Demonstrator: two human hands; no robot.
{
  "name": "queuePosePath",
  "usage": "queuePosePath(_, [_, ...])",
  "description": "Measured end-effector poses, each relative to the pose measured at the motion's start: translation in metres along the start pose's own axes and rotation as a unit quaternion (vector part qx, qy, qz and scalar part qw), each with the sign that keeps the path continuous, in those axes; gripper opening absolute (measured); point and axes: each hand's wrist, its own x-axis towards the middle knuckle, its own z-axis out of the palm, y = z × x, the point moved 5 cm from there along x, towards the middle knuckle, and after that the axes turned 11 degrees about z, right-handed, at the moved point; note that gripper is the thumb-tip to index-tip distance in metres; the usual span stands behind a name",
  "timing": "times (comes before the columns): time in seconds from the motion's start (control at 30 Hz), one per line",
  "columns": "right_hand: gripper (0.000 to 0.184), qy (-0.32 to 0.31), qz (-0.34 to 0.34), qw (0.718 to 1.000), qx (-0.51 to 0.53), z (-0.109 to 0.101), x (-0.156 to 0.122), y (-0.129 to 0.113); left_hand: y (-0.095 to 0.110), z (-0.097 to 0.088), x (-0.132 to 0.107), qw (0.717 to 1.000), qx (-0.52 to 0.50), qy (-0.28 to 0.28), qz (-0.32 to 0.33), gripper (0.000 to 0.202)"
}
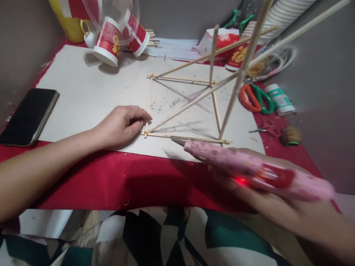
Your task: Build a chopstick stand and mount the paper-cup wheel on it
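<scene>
A frame of thin wooden sticks [194, 103] stands on a white paper sheet [91, 92], with a square base and slanted sticks rising to the upper right. My left hand [122, 123] rests on the sheet with its fingers pinched on the base's near-left corner. My right hand [266, 192] grips a pink glue gun [249, 166] with a red trigger and a lit red light. Its metal tip points left, close to the front base stick. The gun and my right hand are blurred.
A black phone [27, 114] lies at the left on the red cloth [133, 177]. Red-and-white paper cups [111, 40] lie at the back. Orange-and-green scissors [255, 98], a green-labelled roll [280, 98], small red scissors [266, 127] and a twine ball [290, 136] sit at the right.
</scene>
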Motion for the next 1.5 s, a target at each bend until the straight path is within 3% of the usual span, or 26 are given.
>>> queuePosePath(0.1, [0.050,-0.064,-0.031,0.997,0.026,0.018,0.020,-0.009,-0.001,0.002,0.000,1.000,-0.006,0.006,0.012,0.033])
queuePosePath(0.4, [0.028,-0.074,0.004,0.997,-0.010,0.038,0.042,-0.001,-0.003,0.004,0.002,1.000,-0.016,-0.002,0.017,0.032])
queuePosePath(0.7, [0.027,-0.099,0.007,0.995,-0.026,0.038,0.044,0.002,-0.002,0.004,0.002,0.999,-0.011,-0.001,0.050,0.030])
queuePosePath(1.03, [0.023,-0.101,0.010,0.994,-0.029,0.042,0.047,0.008,-0.003,0.005,0.003,1.000,-0.023,-0.018,0.003,0.029])
queuePosePath(1.2, [0.022,-0.111,0.023,0.993,-0.031,0.040,0.047,0.009,-0.001,0.005,0.003,0.999,-0.007,-0.017,0.033,0.031])
queuePosePath(1.5, [0.011,-0.079,-0.017,0.996,-0.045,0.036,0.050,0.003,-0.002,0.005,0.003,1.000,-0.021,-0.020,0.006,0.029])
